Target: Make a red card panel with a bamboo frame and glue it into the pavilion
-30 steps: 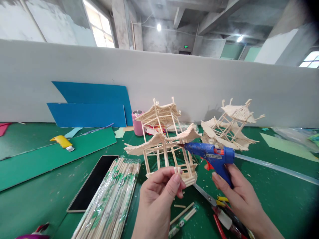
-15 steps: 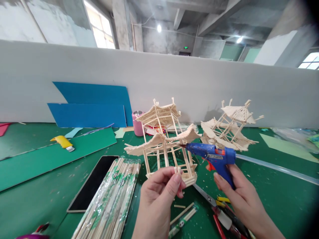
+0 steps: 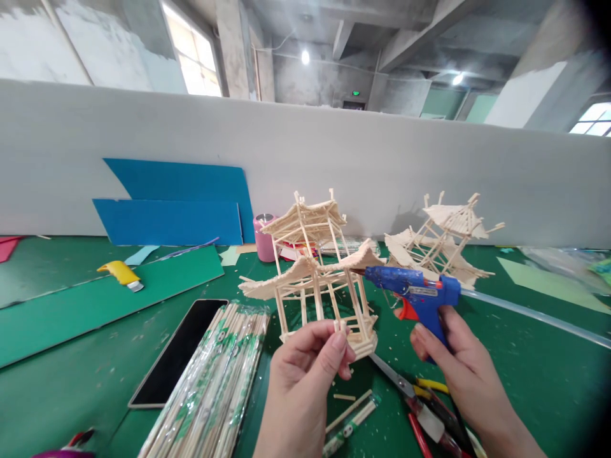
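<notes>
Gluing is in hand: left hand (image 3: 305,372) pinches the pagoda (image 3: 317,273) base, right hand (image 3: 453,362) grips the glue gun (image 3: 415,296), whose nozzle needs steadying at the eave joint.

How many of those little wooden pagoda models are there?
2: one pagoda model held at its base by the left hand; a second model tilted on the table behind the glue gun.

The scene is bright and evenly lit. Daylight enters through a window (image 3: 193,54) at far left and another (image 3: 592,119) at far right; two ceiling lamps (image 3: 305,57) glow overhead, slightly blown out. Shadows on the green table (image 3: 71,375) are soft (faint on the white partition (image 3: 143,127)). Wide-angle bending curves straight edges, the right corners darken, and the near hands look slightly soft.
</notes>
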Motion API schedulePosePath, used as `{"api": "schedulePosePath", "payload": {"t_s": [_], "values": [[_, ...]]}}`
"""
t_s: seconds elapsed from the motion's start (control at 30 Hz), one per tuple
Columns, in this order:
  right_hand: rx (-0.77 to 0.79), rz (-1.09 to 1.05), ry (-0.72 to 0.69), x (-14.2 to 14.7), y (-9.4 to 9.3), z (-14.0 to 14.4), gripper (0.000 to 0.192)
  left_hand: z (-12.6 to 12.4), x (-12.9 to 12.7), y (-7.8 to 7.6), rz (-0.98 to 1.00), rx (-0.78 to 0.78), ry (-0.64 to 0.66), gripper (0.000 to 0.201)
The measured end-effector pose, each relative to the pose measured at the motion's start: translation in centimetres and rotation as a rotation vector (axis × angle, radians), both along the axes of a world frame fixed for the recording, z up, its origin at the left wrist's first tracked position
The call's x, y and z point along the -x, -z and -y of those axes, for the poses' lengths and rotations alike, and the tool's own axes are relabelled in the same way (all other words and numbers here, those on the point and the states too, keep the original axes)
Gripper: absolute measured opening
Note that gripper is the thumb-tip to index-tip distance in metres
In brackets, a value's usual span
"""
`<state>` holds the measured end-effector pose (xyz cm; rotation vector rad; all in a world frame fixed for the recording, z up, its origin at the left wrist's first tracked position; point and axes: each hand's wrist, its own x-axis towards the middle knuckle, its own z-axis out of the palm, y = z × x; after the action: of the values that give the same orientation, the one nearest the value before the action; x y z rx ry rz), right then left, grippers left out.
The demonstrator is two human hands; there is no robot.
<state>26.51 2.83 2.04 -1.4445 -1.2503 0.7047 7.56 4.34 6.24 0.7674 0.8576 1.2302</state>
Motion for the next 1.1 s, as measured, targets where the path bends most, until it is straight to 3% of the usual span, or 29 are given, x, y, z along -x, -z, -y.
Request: {"api": "schedulePosePath", "payload": {"t_s": [0.13,0.33,0.5,0.6,0.7,0.8,0.93,1.0,1.1], "values": [[-0.007,-0.149,0.014,-1.1,0.7,0.7,0.02,-0.1,0.1,0.0,0.0,0.001,0.003,0.008],[0.088,-0.069,0.136,-4.9,2.4,2.3,0.024,0.0,0.0,-0.1,-0.003,0.001,0.007,0.008],[0.237,0.33,0.3,-8.7,6.1,3.1,0.041,0.1,0.1,0.1,0.004,0.008,0.015,0.008],[0.369,0.581,0.305,-10.5,8.7,3.7,0.044,0.1,0.0,0.1,0.012,0.004,0.018,0.007],[0.372,0.711,0.325,-11.3,10.1,4.0,0.044,0.0,0.0,0.0,0.017,0.008,0.018,0.007],[0.236,0.802,0.334,-10.2,8.6,3.9,0.043,0.1,-0.1,0.0,0.018,0.012,0.026,0.007],[-0.017,0.644,0.276,-5.1,2.8,3.0,0.026,0.3,-0.2,0.1,0.029,0.022,0.071,0.007],[-0.211,0.565,0.091,-1.9,-0.3,2.2,0.016,0.5,-0.3,0.2,0.035,0.029,0.096,0.007],[-0.357,0.418,-0.217,2.1,-3.4,0.9,0.02,0.5,-0.2,0.3,0.051,0.03,0.131,0.007]]}}
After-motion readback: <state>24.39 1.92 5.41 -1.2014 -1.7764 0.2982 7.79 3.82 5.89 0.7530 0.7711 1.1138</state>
